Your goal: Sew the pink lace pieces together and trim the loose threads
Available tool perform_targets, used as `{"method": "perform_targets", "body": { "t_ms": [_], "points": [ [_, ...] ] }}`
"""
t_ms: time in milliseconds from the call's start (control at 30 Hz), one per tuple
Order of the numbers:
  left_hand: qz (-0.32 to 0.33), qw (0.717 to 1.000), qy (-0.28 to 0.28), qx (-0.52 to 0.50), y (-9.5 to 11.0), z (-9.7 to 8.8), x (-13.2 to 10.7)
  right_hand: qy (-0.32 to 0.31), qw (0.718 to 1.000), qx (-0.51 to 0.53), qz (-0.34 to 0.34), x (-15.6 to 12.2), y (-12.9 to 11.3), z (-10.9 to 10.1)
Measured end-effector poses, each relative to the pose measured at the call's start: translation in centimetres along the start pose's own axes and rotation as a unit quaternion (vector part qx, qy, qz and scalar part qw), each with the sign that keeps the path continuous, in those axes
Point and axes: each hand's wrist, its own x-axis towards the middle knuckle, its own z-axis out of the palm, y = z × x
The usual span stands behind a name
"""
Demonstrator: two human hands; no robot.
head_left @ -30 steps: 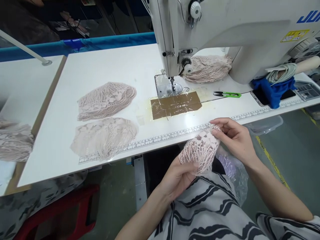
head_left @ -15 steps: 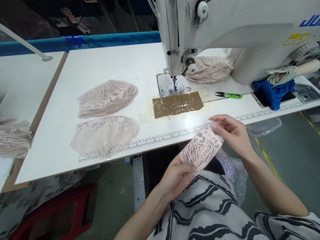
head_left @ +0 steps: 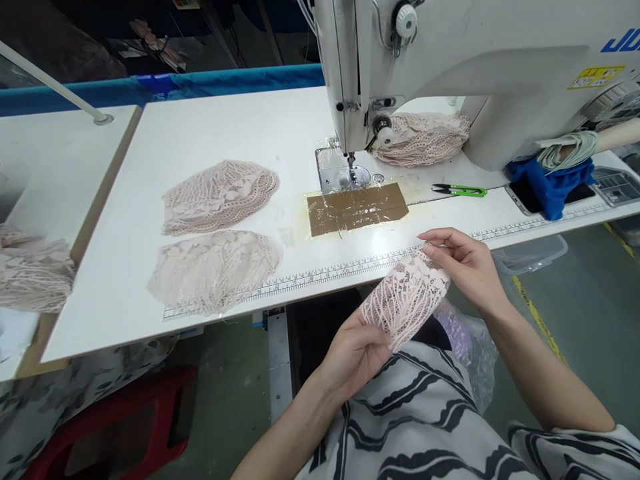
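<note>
A pale pink lace piece (head_left: 406, 300) is stretched between my two hands, just off the table's front edge. My left hand (head_left: 357, 353) is closed on its lower left end, thumb on top. At the upper right end, my right hand (head_left: 463, 267) pinches the lace edge between thumb and fingers. Beyond them stands a sewing machine (head_left: 353, 120), with its presser foot over the metal needle plate (head_left: 333, 172). Two flat stacks of similar lace, an upper one (head_left: 220, 197) and a lower one (head_left: 215, 270), lie on the white table (head_left: 250, 127) to the left.
More lace (head_left: 425, 137) lies bunched under the machine arm. Green thread snips (head_left: 460, 191), a phone (head_left: 523, 200) and a blue holder with cord (head_left: 550, 180) are on the right. Brown tape (head_left: 357, 210) covers the table before the needle. A red stool (head_left: 155, 427) stands lower left.
The view has shifted slightly, so the table and stacks appear a little further right. Both hands keep their hold on the lace, almost unmoved.
</note>
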Motion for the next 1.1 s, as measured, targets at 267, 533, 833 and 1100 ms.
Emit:
{"method": "perform_targets", "body": {
  "t_ms": [267,533,833,1100],
  "points": [
    [0.006,1.000,-0.010,-0.004,-0.14,-0.02,-0.30,-0.004,1.000,-0.006,-0.003,0.02,0.09,-0.09],
    [0.003,1.000,-0.007,-0.013,-0.17,-0.07,-0.36,0.000,1.000,-0.016,-0.001,-0.03,0.07,-0.05],
    [0.007,0.999,-0.028,-0.017,-0.28,-0.25,-0.46,0.000,1.000,-0.018,0.006,0.00,-0.04,-0.10],
    [0.007,1.000,-0.019,-0.020,-0.21,0.03,-0.42,-0.006,1.000,-0.009,0.002,0.11,0.24,-0.13]
  ]
}}
